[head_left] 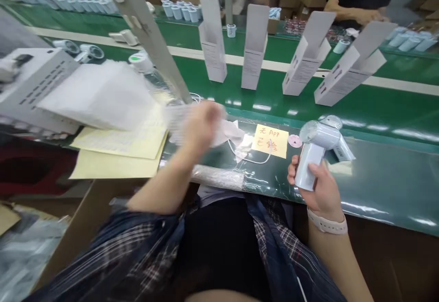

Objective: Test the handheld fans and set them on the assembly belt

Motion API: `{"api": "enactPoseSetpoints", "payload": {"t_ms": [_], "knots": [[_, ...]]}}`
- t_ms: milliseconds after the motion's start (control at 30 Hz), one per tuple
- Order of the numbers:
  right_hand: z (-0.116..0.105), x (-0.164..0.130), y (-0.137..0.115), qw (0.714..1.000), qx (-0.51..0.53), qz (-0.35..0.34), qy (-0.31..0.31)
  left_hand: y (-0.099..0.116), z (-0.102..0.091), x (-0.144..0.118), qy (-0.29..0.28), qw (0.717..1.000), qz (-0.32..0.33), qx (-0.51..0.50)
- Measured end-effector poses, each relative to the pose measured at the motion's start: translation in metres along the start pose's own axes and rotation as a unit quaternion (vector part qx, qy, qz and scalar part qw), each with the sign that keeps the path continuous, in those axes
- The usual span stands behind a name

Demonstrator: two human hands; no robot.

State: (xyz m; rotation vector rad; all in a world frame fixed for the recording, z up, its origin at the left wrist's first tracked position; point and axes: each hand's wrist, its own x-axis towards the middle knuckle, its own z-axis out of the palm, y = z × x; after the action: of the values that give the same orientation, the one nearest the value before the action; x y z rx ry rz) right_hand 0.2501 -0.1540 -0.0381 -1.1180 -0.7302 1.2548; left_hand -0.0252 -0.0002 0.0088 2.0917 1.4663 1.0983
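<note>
A person's right hand (320, 187) grips a white fan (317, 148) upright above the surface (377, 178), while the blurred left hand (200, 126) closes on a thin bag (229, 132) that could snag the cable (252, 159).

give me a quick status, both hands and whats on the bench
Right hand gripping white handheld fan upright. Left hand blurred, on a clear plastic bag. Yellow note and white cable between them.

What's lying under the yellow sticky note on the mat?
The yellow sticky note lies on the dark mat, with a thin white cable running beneath its lower edge. Anything else below the paper is covered.
</note>
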Motion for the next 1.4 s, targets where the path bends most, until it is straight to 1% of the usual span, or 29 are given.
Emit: {"api": "enactPoseSetpoints", "payload": {"t_ms": [67,100,133,200,267,333,367,433,500,567,700,767,800,867,900,933,967,1000,1033,1067,1100,1133,1167,1200,1233,1267,1300,1333,1400], "knots": [[0.003,-0.001,0.01,0.998,-0.058,0.011,-0.004,0.007,0.05,-0.011,-0.131,0.991,0.009,0.018],[0.003,-0.002,0.016,0.995,-0.099,0.017,0.001,0.007,0.068,-0.017,-0.195,0.981,0.017,0.019],[0.002,-0.004,0.022,0.989,-0.146,0.019,0.009,0.005,0.08,-0.022,-0.247,0.969,0.024,0.016],[-0.001,-0.007,0.033,0.968,-0.25,0.014,0.031,0.0,0.09,-0.029,-0.323,0.946,0.03,0.004],[-0.001,-0.011,0.041,0.938,-0.339,-0.013,0.069,-0.004,0.088,-0.033,-0.361,0.932,0.019,-0.014],[0.003,-0.013,0.047,0.914,-0.391,-0.053,0.09,-0.007,0.085,-0.033,-0.371,0.928,-0.008,-0.039],[0.007,-0.013,0.049,0.907,-0.407,-0.072,0.085,-0.009,0.085,-0.032,-0.369,0.927,-0.026,-0.058],[0.016,-0.01,0.052,0.892,-0.439,-0.096,0.046,-0.012,0.087,-0.029,-0.354,0.927,-0.065,-0.108],[0.025,-0.004,0.053,0.869,-0.484,-0.102,0.008,-0.017,0.089,-0.024,-0.332,0.923,-0.11,-0.162],[0.031,0.005,0.051,0.844,-0.527,-0.104,-0.009,-0.022,0.087,-0.017,-0.309,0.916,-0.153,-0.203],[0.038,0.016,0.045,0.794,-0.6,-0.09,-0.042,-0.028,0.069,-0.004,-0.267,0.909,-0.199,-0.252],[0.045,0.015,0.04,0.749,-0.654,-0.085,-0.067,-0.022,0.055,-0.004,-0.257,0.916,-0.176,-0.254],[0.05,0.014,0.037,0.721,-0.683,-0.089,-0.075,-0.016,0.049,-0.007,-0.261,0.927,-0.14,-0.23],[0.06,0.012,0.03,0.67,-0.73,-0.109,-0.078,0.0,0.036,-0.017,-0.289,0.949,-0.02,-0.123],[0.064,0.011,0.025,0.658,-0.739,-0.122,-0.078,0.008,0.031,-0.024,-0.303,0.95,0.057,-0.055],[0.067,0.012,0.019,0.664,-0.733,-0.132,-0.076,0.017,0.025,-0.031,-0.312,0.94,0.134,0.01],[0.068,0.014,0.013,0.689,-0.708,-0.135,-0.068,0.026,0.02,-0.038,-0.312,0.928,0.196,0.061],[0.068,0.016,0.006,0.734,-0.665,-0.127,-0.055,0.033,0.014,-0.043,-0.303,0.916,0.242,0.1],[0.067,0.019,-0.001,0.791,-0.601,-0.104,-0.042,0.04,0.009,-0.046,-0.287,0.91,0.27,0.129],[0.065,0.021,-0.008,0.852,-0.518,-0.069,-0.036,0.046,0.004,-0.048,-0.267,0.91,0.281,0.148],[0.064,0.021,-0.015,0.904,-0.423,-0.027,-0.045,0.051,-0.002,-0.047,-0.25,0.914,0.281,0.151],[0.064,0.02,-0.021,0.941,-0.329,0.015,-0.075,0.056,-0.007,-0.045,-0.24,0.921,0.276,0.134],[0.064,0.017,-0.027,0.96,-0.246,0.048,-0.124,0.06,-0.012,-0.041,-0.235,0.929,0.268,0.096],[0.066,0.013,-0.033,0.962,-0.191,0.069,-0.181,0.064,-0.016,-0.036,-0.228,0.938,0.258,0.041],[0.068,0.007,-0.038,0.954,-0.173,0.076,-0.233,0.067,-0.021,-0.03,-0.217,0.945,0.244,-0.023],[0.07,0.001,-0.043,0.942,-0.196,0.063,-0.264,0.07,-0.025,-0.023,-0.197,0.95,0.225,-0.083],[0.072,-0.005,-0.047,0.932,-0.247,0.026,-0.263,0.072,-0.028,-0.016,-0.172,0.954,0.205,-0.133],[0.073,-0.011,-0.051,0.922,-0.311,-0.033,-0.229,0.073,-0.03,-0.009,-0.144,0.957,0.185,-0.17],[0.071,-0.018,-0.056,0.894,-0.395,-0.188,-0.093,0.075,-0.031,0.003,-0.108,0.957,0.16,-0.215]]}}
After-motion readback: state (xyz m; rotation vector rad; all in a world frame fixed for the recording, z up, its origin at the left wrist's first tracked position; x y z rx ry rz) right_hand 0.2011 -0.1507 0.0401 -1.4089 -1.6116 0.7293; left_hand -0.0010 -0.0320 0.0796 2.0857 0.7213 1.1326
